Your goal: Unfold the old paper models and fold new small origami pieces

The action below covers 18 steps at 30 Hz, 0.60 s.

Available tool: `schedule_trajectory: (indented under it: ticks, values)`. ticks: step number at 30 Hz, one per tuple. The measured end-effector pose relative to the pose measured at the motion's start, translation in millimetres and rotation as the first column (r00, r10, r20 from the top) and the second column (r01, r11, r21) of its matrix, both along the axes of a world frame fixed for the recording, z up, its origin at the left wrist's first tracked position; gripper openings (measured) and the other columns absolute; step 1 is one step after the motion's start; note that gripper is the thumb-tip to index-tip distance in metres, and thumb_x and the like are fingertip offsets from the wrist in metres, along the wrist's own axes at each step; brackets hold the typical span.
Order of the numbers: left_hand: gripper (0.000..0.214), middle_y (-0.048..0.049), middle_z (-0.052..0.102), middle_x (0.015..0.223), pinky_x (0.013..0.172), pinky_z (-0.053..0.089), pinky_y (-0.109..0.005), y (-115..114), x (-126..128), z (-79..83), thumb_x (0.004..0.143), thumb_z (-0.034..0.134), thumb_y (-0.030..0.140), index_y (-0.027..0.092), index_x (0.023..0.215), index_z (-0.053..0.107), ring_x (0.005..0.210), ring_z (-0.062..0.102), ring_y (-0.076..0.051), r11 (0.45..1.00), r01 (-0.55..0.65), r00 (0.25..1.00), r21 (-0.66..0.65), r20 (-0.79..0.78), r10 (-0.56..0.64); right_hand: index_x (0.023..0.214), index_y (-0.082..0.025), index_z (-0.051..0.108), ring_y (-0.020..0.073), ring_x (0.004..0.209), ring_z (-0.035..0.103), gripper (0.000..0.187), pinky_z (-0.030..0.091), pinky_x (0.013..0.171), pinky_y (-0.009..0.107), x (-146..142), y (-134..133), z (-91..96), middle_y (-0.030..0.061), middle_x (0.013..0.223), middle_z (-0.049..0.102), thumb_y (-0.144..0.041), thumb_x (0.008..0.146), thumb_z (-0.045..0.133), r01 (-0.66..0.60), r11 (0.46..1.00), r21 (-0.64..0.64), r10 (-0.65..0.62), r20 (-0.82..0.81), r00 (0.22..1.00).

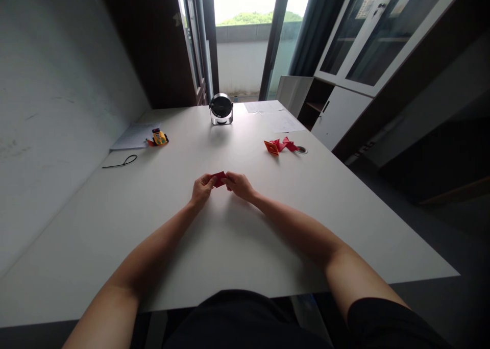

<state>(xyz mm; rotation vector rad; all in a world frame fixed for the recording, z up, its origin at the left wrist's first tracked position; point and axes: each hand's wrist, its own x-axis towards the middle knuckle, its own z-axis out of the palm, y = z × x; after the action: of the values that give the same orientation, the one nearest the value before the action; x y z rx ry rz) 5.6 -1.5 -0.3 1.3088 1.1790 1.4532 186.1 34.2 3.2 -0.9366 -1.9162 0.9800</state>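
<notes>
A small piece of folded red paper [219, 178] is held just above the middle of the white table [245, 237]. My left hand [202, 190] pinches its left side between thumb and fingers. On the other side, the fingers of my right hand [238, 184] are closed on its right edge. Parts of the paper are hidden behind my fingertips, so its exact folds cannot be made out. Farther off to the right lie several red folded paper pieces [285, 144] beside an orange flat piece [271, 147].
A round black device on a metal stand [221, 108] stands at the far edge. To the left are a yellow toy-like object [160, 136], a black cable tie-like loop [124, 162] and paper sheets [133, 136]. More sheets [285, 122] lie back right, near a cable hole [302, 150].
</notes>
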Motion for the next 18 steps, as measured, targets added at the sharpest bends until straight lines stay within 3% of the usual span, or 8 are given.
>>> schedule_trajectory:
  ticks: [8, 11, 14, 18]
  values:
    - [0.033, -0.0026, 0.067, 0.078, 0.064, 0.045, -0.027, 3.1, -1.1, -0.5, 0.08, 0.074, 0.048, 0.017, 0.09, 0.069, 0.068, 0.057, -0.013, 0.998, -0.05, 0.998, -0.027, 0.033, 0.051, 0.074, -0.02, 0.058, 0.0117, 0.057, 0.057, 0.027, 0.042, 0.059, 0.024, -3.7, -0.5, -2.4, -0.0019, 0.063, 0.065, -0.04, 0.093, 0.057, 0.045, 0.998, -0.035, -0.047, -0.061, 0.997]
    - [0.031, -0.0023, 0.067, 0.075, 0.064, 0.045, -0.027, 4.0, -3.4, -0.7, 0.081, 0.073, 0.047, 0.017, 0.087, 0.069, 0.066, 0.057, -0.014, 0.996, -0.085, 0.996, -0.006, -0.019, 0.085, 0.076, -0.02, 0.061, 0.013, 0.063, 0.059, 0.023, 0.043, 0.061, 0.025, -3.3, 1.1, -4.3, 0.0, 0.07, 0.068, -0.038, 0.09, 0.061, 0.067, 0.997, 0.025, -0.067, -0.01, 0.998]
    - [0.025, -0.0043, 0.068, 0.08, 0.068, 0.046, -0.029, -1.0, -4.4, 4.6, 0.086, 0.069, 0.043, 0.019, 0.088, 0.072, 0.071, 0.06, -0.017, 0.987, -0.134, 0.958, 0.084, -0.245, 0.151, 0.092, -0.021, 0.067, 0.0144, 0.073, 0.062, 0.013, 0.048, 0.067, 0.026, -2.2, 2.9, -5.5, 0.0025, 0.088, 0.072, -0.033, 0.09, 0.063, 0.06, 0.991, 0.117, -0.061, 0.006, 0.998]
    - [0.017, -0.0057, 0.067, 0.086, 0.068, 0.042, -0.03, -12.4, -1.8, 16.8, 0.091, 0.065, 0.035, 0.022, 0.088, 0.074, 0.07, 0.058, -0.017, 0.966, -0.103, 0.793, 0.237, -0.567, 0.224, 0.096, -0.022, 0.07, 0.0139, 0.075, 0.063, 0.015, 0.05, 0.071, 0.027, 0.5, 3.9, -4.9, 0.0039, 0.095, 0.071, -0.033, 0.093, 0.062, 0.026, 0.982, 0.187, -0.031, 0.027, 0.999]
